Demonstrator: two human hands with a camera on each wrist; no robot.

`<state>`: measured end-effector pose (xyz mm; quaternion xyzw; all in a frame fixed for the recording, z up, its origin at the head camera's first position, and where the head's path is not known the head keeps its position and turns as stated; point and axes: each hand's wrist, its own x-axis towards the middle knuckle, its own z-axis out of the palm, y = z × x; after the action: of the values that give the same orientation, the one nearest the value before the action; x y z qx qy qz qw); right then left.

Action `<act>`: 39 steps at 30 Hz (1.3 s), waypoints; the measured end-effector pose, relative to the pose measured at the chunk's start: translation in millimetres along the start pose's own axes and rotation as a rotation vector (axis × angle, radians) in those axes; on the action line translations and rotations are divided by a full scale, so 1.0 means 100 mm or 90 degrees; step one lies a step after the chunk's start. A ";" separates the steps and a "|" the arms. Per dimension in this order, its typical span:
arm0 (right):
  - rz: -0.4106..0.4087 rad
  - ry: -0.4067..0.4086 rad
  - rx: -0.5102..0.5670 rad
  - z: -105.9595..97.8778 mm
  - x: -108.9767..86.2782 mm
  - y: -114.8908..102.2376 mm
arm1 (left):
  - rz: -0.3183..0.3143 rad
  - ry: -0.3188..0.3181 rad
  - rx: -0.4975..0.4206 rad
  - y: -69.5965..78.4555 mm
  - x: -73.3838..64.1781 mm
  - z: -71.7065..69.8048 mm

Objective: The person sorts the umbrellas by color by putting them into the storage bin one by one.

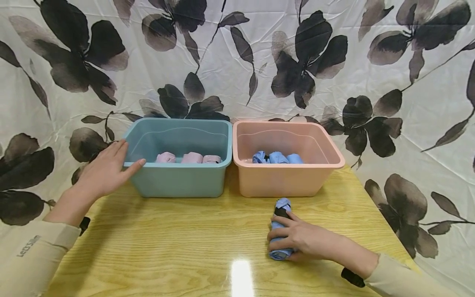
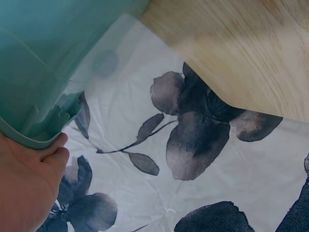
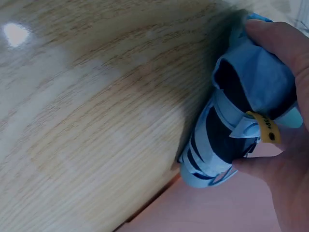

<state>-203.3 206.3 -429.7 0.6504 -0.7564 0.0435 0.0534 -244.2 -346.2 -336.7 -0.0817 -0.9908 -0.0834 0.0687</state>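
My right hand [image 1: 306, 239] grips a blue folded umbrella [image 1: 277, 235] lying on the table in front of the pink bin. In the right wrist view, the folded umbrella [image 3: 256, 72] shows black lining, a closing strap and a small yellow tag [image 3: 268, 129]; thumb and fingers lie around it. At the left end of the teal bin [image 1: 178, 181], my left hand [image 1: 104, 171] touches the rim with its fingers extended and thumb along the front edge. The left wrist view shows that hand [image 2: 29, 183] against the bin's corner.
The pink bin [image 1: 282, 183] stands right beside the teal one, with several blue rolled items [image 1: 278, 157] inside. Several pale pink rolled items [image 1: 192, 157] lie in the teal bin. A floral cloth [image 1: 256, 49] hangs behind the wooden table [image 1: 178, 247].
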 end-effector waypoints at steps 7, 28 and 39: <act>0.023 0.024 0.006 -0.04 0.04 -0.05 | 0.001 0.002 -0.002 0.01 -0.01 0.01; 0.248 0.363 0.234 -0.31 0.15 0.01 | 0.002 0.010 0.001 -0.03 -0.02 0.02; 0.290 0.599 0.393 -0.57 0.32 0.10 | 0.002 0.008 -0.007 -0.01 0.00 0.00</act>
<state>-216.1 184.6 -368.9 0.3684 -0.7243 0.5543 0.1801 -244.3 -347.4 -337.4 -0.0833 -0.9897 -0.0890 0.0746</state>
